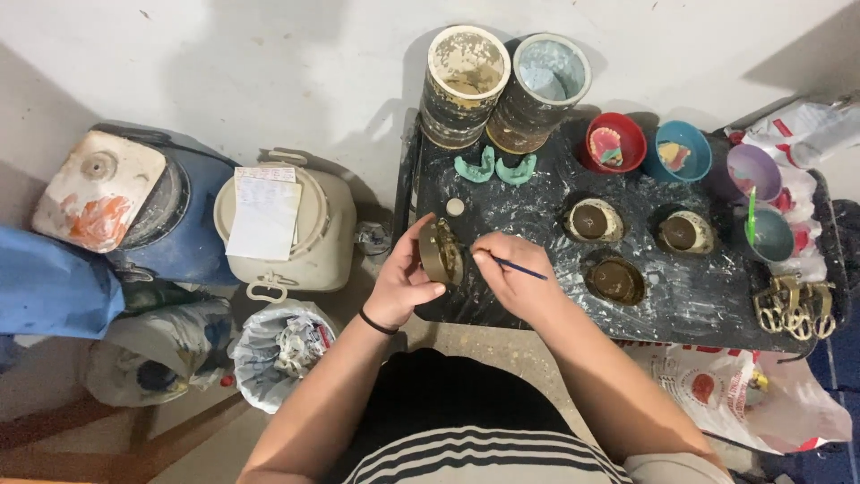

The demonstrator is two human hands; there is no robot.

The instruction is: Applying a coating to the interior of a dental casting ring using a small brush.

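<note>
**Brass flask half being brushed at the table's left edge**

Black, plaster-smeared table (699,305) is carrying two crusted tubs (466,85), teal moulds (497,168), coloured bowls (615,142) and three more brass flask halves (615,280) toward the right of the frame. Nothing is blocking the hands. At centre, the left hand (401,285) is curling its fingers around a brass flask half (440,252), tilting it on edge. Just right of it, the right hand (515,276) is pinching a thin brush (520,268), tip toward the flask.
</note>
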